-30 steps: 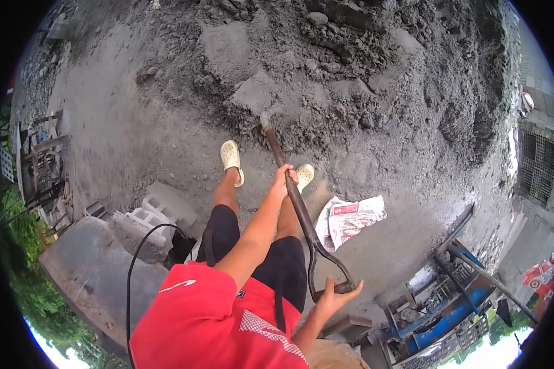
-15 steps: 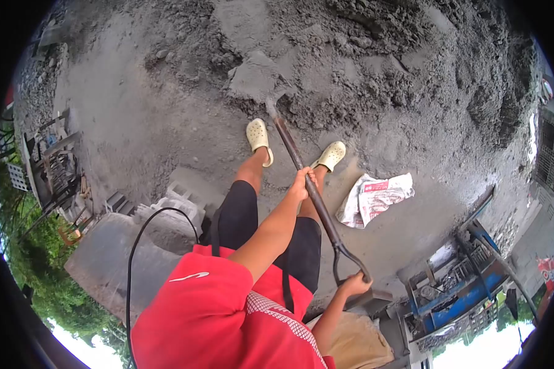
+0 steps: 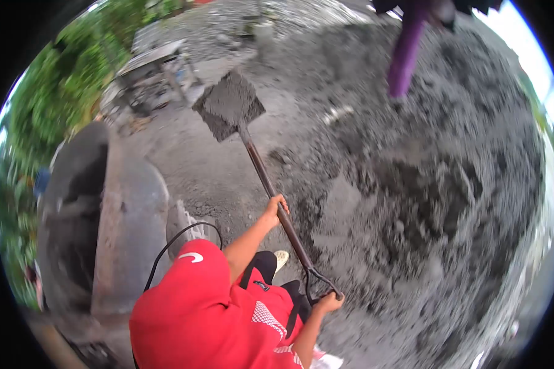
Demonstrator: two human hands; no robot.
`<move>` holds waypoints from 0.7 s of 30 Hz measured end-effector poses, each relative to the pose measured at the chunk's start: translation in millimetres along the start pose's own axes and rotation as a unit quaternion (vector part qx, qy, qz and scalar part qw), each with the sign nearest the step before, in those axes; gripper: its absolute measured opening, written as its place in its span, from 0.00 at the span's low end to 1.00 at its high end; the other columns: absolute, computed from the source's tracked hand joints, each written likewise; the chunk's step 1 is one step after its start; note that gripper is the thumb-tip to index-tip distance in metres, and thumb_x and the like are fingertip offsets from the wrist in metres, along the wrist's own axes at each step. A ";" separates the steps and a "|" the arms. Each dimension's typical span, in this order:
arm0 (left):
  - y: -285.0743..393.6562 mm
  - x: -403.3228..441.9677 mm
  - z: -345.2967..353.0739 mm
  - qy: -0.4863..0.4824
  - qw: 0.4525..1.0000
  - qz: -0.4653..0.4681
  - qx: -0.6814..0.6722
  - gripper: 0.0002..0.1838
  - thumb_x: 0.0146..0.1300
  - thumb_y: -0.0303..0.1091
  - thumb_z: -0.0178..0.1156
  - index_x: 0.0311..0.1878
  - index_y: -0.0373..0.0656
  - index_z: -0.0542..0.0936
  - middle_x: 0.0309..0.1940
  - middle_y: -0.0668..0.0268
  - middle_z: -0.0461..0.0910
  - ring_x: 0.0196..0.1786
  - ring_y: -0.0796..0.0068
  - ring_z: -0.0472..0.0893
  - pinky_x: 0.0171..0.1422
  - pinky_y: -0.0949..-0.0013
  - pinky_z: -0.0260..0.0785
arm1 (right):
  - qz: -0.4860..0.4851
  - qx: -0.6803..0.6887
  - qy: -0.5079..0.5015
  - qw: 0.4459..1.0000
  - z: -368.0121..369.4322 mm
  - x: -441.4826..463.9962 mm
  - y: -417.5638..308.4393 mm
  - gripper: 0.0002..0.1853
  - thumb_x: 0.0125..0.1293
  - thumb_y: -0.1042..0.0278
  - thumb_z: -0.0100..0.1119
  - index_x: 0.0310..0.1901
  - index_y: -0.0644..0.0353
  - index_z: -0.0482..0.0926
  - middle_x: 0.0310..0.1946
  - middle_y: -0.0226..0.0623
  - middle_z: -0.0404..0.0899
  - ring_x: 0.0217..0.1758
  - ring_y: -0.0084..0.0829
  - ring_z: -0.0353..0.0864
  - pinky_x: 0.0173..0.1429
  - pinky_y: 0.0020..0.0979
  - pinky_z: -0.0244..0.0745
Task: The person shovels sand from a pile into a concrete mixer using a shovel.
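A long-handled shovel (image 3: 261, 169) slants across the middle, its square blade raised and loaded with grey sand (image 3: 229, 101). My left hand (image 3: 276, 208) is wrapped round the middle of the brown shaft. At the lower end, my right hand (image 3: 330, 302) grips the D-shaped handle. The blade is up and to the left of both hands, over grey ground. A cream clog (image 3: 281, 259) shows beneath my left forearm. To the right of the shaft spreads a big heap of grey sand (image 3: 425, 203).
A large metal drum (image 3: 132, 227) with a dark opening stands at the left, a black cable (image 3: 178, 235) near it. Behind are a rough table (image 3: 151, 58) and greenery. Something purple and pole-like (image 3: 405, 61) juts in at the top. A white bag (image 3: 327, 360) shows at the bottom.
The shovel has risen out of the heap with sand on its blade. My view has turned left, bringing the drum closer into frame. Both hands have kept their hold.
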State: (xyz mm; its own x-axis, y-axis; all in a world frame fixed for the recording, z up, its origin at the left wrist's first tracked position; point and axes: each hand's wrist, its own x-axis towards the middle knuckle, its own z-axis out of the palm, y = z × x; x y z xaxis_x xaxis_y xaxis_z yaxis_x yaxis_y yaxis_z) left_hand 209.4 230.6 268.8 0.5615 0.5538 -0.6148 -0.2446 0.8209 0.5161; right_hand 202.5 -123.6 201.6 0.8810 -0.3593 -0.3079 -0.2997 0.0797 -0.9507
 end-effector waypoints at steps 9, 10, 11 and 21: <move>227.2 -216.0 43.7 -0.263 0.887 0.296 -0.238 0.04 0.50 0.30 0.53 0.23 0.48 0.70 0.14 0.75 0.66 0.18 0.82 0.67 0.28 0.71 0.64 | -0.161 0.177 -0.267 0.933 115.2 -82.3 -254.2 0.10 0.54 0.79 0.59 0.33 0.61 0.67 0.21 0.32 0.69 0.20 0.24 0.67 0.22 0.26 0.65; 236.9 -233.2 31.8 -0.328 0.851 0.303 -0.276 0.02 0.50 0.29 0.53 0.24 0.48 0.71 0.15 0.75 0.67 0.19 0.83 0.67 0.28 0.72 0.63 | -0.261 0.161 -0.298 0.904 114.4 -89.9 -271.9 0.10 0.53 0.79 0.60 0.32 0.61 0.66 0.22 0.32 0.69 0.21 0.25 0.68 0.24 0.27 0.66; 242.0 -247.6 16.9 -0.392 0.810 0.308 -0.309 0.01 0.50 0.29 0.52 0.25 0.47 0.71 0.15 0.76 0.67 0.19 0.84 0.67 0.28 0.72 0.63 | -0.357 0.146 -0.323 0.864 113.5 -97.0 -286.9 0.11 0.53 0.79 0.61 0.32 0.61 0.66 0.23 0.32 0.69 0.22 0.25 0.68 0.25 0.29 0.67; 220.4 -268.2 -63.9 -0.397 0.748 0.412 -0.335 0.02 0.53 0.27 0.53 0.30 0.44 0.70 0.17 0.74 0.67 0.20 0.81 0.70 0.30 0.71 0.67 | -0.344 0.100 -0.494 0.792 132.7 -107.1 -265.0 0.11 0.54 0.75 0.62 0.26 0.60 0.66 0.22 0.34 0.73 0.25 0.25 0.70 0.34 0.31 0.69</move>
State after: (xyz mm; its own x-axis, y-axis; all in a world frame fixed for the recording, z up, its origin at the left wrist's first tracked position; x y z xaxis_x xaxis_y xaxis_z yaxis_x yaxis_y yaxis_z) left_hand -45.7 271.9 509.3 0.2282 0.8716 0.4338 -0.9590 0.2783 -0.0546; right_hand 236.2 17.1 481.5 0.6957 0.5143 0.5015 0.3533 0.3628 -0.8623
